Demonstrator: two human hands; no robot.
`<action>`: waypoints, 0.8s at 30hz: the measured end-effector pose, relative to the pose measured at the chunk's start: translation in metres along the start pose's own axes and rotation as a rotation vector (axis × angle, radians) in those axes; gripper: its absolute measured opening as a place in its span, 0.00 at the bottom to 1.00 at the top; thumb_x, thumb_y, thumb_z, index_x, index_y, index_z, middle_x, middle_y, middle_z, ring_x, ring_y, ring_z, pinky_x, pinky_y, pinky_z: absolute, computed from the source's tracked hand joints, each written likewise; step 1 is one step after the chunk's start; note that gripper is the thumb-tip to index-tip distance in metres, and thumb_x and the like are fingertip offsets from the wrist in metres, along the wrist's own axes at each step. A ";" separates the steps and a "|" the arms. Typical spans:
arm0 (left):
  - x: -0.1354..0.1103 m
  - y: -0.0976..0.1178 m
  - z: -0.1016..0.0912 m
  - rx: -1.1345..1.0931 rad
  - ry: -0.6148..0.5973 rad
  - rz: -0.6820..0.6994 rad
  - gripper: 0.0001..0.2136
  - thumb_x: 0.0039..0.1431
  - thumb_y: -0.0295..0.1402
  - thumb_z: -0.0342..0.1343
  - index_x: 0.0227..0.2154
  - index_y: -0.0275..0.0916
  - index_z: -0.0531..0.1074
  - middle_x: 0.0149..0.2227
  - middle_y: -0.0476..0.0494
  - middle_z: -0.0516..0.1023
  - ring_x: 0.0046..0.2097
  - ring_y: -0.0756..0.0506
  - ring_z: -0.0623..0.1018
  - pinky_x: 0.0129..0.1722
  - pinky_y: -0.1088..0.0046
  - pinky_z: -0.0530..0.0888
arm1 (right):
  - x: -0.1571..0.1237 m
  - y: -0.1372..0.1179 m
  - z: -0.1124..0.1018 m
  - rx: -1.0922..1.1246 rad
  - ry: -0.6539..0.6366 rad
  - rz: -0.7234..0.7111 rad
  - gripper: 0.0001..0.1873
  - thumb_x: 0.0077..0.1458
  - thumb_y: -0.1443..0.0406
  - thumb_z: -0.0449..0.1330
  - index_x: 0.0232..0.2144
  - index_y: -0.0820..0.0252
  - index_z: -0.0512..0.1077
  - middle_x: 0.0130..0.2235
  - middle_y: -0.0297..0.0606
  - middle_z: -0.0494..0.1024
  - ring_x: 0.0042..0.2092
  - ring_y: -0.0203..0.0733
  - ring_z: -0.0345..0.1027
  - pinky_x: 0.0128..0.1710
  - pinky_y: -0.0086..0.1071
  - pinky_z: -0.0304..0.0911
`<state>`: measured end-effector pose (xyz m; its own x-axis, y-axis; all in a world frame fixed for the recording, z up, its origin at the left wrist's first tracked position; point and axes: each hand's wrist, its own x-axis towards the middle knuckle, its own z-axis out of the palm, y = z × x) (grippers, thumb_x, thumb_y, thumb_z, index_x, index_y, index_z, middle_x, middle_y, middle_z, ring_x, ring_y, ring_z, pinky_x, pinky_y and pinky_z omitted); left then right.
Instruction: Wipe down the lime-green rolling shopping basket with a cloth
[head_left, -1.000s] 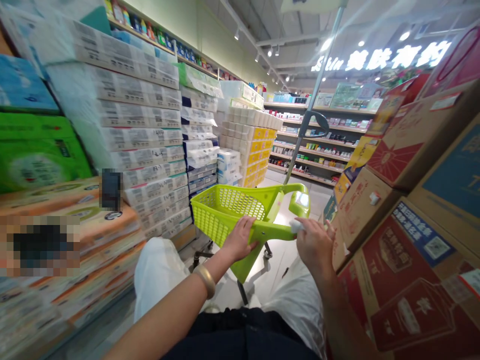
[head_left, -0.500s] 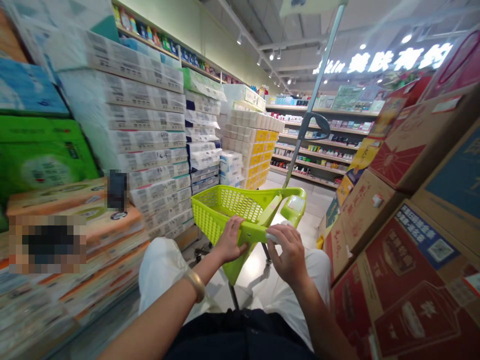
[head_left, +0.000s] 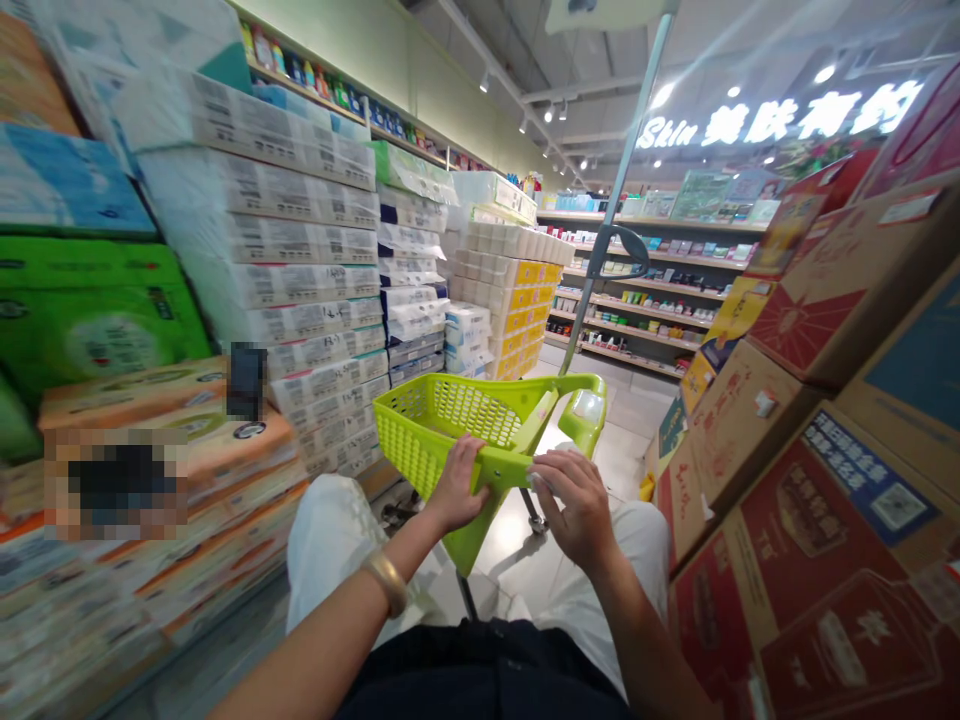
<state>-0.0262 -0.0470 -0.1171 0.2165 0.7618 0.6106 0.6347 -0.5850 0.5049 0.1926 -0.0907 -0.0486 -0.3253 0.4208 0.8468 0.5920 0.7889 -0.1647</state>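
A lime-green shopping cart (head_left: 420,425) with perforated basket walls stands in front of my knees. My left hand (head_left: 457,487) is closed around its near rim, thumb below and fingers over the top; a gold bangle circles that wrist. On the same rim, further right, my right hand (head_left: 570,500) presses a crumpled white cloth (head_left: 534,474) that shows only in small part under the fingers. Whether it is fabric or paper I cannot tell. Beyond my right hand is the cart's green looped end (head_left: 589,400). A grey pole (head_left: 619,180) with a dark hooked holder rises behind it.
Tall stacks of wrapped tissue packs (head_left: 307,240) line the left side. Orange packs (head_left: 247,440) sit lower there, with two blurred-out patches over them. Cardboard gift boxes (head_left: 750,410) are piled on the right. Stocked shelves (head_left: 660,270) stand at the back beyond the tiled floor (head_left: 626,430).
The view has shifted slightly, and the cart's basket sits a little further left in it. Both hands keep their places on the rim, the right with the white cloth.
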 end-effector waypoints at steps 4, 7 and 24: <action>0.000 0.004 0.001 -0.016 -0.023 -0.011 0.27 0.49 0.30 0.52 0.54 0.39 0.58 0.56 0.35 0.61 0.63 0.35 0.57 0.64 0.48 0.56 | 0.001 0.025 -0.003 0.036 0.136 0.158 0.11 0.62 0.65 0.51 0.36 0.57 0.74 0.38 0.39 0.79 0.45 0.42 0.71 0.49 0.40 0.64; -0.001 0.004 0.010 -0.017 -0.009 -0.023 0.28 0.47 0.28 0.53 0.54 0.38 0.58 0.56 0.34 0.61 0.64 0.35 0.56 0.64 0.48 0.55 | 0.002 0.025 -0.001 0.005 0.198 0.250 0.12 0.63 0.64 0.51 0.36 0.57 0.74 0.38 0.39 0.78 0.46 0.43 0.70 0.50 0.40 0.63; -0.021 0.004 -0.004 0.036 0.060 -0.009 0.28 0.49 0.31 0.53 0.55 0.37 0.57 0.57 0.32 0.60 0.64 0.34 0.57 0.63 0.46 0.57 | 0.004 0.002 0.002 0.012 0.129 0.185 0.11 0.62 0.65 0.52 0.36 0.57 0.75 0.37 0.38 0.79 0.45 0.43 0.70 0.53 0.42 0.60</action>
<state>-0.0316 -0.0665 -0.1256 0.1663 0.7482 0.6423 0.6628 -0.5671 0.4890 0.1906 -0.0866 -0.0470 -0.1144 0.4992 0.8589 0.6236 0.7091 -0.3291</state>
